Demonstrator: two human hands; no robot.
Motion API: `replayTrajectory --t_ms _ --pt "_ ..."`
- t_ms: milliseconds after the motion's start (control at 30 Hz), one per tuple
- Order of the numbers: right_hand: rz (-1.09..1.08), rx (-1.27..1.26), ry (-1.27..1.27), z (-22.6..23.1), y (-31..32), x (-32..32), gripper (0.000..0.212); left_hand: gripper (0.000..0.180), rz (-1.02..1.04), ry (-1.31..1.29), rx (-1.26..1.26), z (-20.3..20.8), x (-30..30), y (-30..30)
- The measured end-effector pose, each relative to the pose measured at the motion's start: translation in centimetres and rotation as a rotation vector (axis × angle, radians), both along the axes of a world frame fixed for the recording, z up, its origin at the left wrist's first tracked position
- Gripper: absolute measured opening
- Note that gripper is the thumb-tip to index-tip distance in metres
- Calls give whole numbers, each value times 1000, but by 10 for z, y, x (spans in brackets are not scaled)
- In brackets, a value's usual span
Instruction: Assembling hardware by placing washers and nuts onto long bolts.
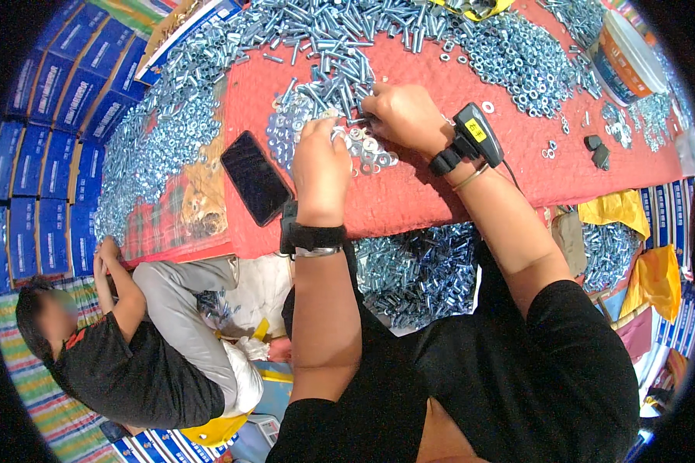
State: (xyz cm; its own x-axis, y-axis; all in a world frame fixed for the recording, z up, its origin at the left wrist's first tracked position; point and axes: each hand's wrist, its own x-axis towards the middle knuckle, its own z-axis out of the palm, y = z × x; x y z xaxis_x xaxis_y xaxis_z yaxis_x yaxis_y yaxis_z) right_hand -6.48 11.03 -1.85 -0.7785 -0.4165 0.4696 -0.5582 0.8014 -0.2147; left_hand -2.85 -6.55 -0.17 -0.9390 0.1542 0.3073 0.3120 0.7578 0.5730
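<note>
My left hand (320,166) is closed, its fingertips pinched together over a small heap of metal washers (374,163); what they hold is hidden. Close by on the right, my right hand (408,114) is curled shut around a bolt (355,121), whose shank points toward the left fingertips. Just beyond both hands lies a large pile of loose silver bolts (340,58). Left of my left hand, round flat metal pieces (280,137) lie grouped on the red cloth (417,197).
A black phone (255,177) lies left of my left wrist. Heaps of nuts (525,65) and small hardware (158,139) spread over the table. A white bucket (625,58) stands at far right. Another person (131,355) sits at lower left, near stacked blue boxes (54,154).
</note>
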Motion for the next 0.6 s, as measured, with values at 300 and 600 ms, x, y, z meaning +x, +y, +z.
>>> replayTrajectory --t_ms 300,600 --pt "28 -193 -261 2 34 -5 16 23 -84 85 -106 6 -3 29" --pt "139 -354 -505 8 41 6 12 6 -170 33 -177 -6 -5 47"
